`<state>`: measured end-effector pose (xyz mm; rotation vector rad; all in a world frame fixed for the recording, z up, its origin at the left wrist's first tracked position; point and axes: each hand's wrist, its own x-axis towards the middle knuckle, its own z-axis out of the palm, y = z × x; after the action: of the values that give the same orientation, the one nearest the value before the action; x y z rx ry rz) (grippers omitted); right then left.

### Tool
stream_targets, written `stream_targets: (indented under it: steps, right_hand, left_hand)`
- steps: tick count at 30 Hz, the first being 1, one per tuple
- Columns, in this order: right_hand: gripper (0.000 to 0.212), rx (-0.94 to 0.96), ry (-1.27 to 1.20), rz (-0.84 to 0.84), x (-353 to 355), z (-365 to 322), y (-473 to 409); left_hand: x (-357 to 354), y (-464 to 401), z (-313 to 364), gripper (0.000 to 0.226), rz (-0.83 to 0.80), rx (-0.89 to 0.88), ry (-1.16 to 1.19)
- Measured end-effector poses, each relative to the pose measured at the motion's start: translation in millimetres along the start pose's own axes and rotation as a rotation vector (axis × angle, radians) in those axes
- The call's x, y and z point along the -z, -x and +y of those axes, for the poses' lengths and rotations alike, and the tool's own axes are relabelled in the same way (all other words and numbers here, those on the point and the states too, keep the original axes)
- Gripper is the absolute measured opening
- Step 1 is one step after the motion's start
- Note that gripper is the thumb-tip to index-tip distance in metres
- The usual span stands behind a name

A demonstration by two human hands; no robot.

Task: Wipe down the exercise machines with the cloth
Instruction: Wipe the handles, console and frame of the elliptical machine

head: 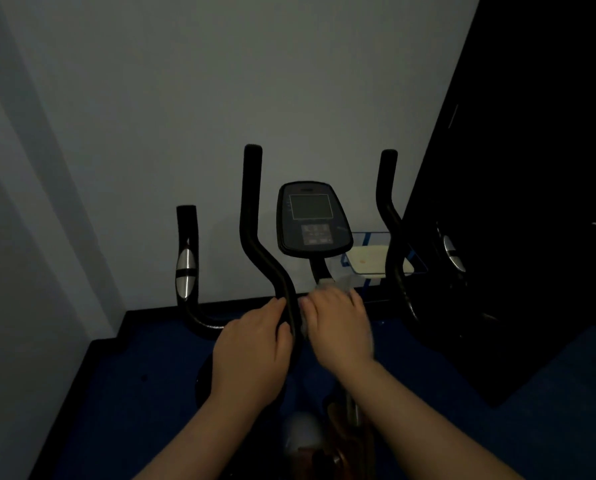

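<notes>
My right hand presses the cloth against the stem below the console, fingers curled on it, while my left hand grips the left handlebar; a slipping wad could smear the screen.

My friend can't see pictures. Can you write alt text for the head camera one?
A person's left hand grips a black handlebar of an exercise bike while the right hand holds a pale cloth against the stem below the console. The room is dim, with a grey wall and blue floor.
</notes>
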<state>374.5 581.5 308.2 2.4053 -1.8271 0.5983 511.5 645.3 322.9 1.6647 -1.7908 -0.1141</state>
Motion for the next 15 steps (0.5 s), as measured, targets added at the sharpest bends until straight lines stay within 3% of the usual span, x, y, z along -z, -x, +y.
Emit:
stream_targets:
  steps: [2,5,7,9,12,15]
  right_hand:
    - [0.038,0.054,0.009,0.089,-4,11,22]
    - [0.039,0.094,0.018,0.077,-7,16,7]
    - [0.048,0.02,0.025,0.063,-7,4,-14]
    - [0.043,-0.037,0.025,0.129,-6,-7,-18]
    - [0.032,0.082,0.032,0.114,-5,5,12]
    - [0.038,0.118,-0.015,0.031,9,13,14]
  left_hand:
    - [-1,0,-1,0.042,-0.007,-0.001,-0.019]
    - [-2,-3,-2,0.041,0.001,0.016,-0.012]
    - [-3,-3,-1,0.042,-0.011,0.023,-0.015]
    - [-1,-2,0,0.043,-0.014,0.027,-0.011]
    - [4,-1,3,0.044,-0.014,0.016,0.006]
    - [4,-2,2,0.042,0.003,-0.003,0.005]
